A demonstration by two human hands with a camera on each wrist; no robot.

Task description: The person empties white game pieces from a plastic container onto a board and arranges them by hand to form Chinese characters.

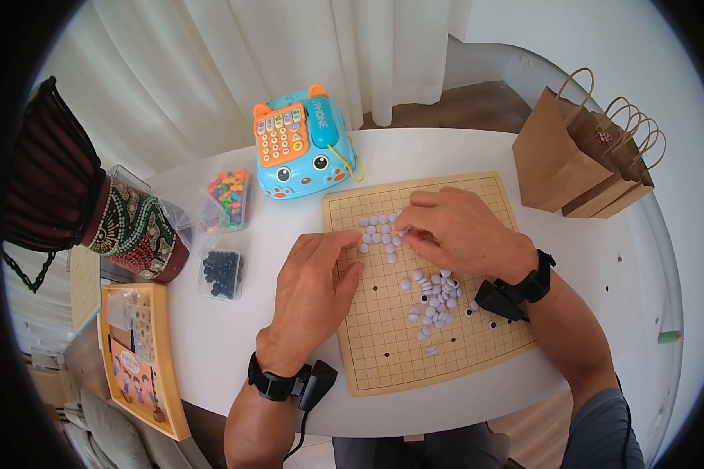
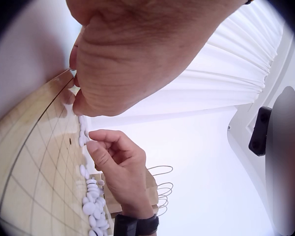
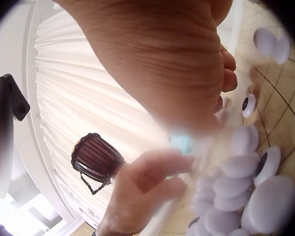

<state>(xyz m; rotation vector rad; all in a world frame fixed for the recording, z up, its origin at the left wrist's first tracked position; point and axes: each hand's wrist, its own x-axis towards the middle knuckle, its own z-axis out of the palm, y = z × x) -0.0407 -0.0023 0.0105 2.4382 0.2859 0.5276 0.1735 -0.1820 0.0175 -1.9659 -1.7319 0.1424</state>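
Note:
On the wooden grid board [image 1: 375,367] lies a group of small round white game pieces [image 1: 373,230], set close together in rows. My left hand [image 1: 313,277] rests at the left side of this group, fingers extended and index fingertip right at the outer pieces. At the right side, my right hand [image 1: 465,234] has thumb and index finger pinching a white piece. In the left wrist view the right hand [image 2: 120,160] shows its thumb and index tips close together. Nearer me is a loose heap of white pieces [image 1: 440,301], some turned to show a black centre.
A blue toy phone [image 1: 301,148] stands behind the board. Left of it are a box of colourful pieces [image 1: 231,199] and a box of dark pieces [image 1: 220,273]. Further left stand a drum [image 1: 137,230] and a wooden tray [image 1: 176,391]. Paper bags [image 1: 555,156] stand at right.

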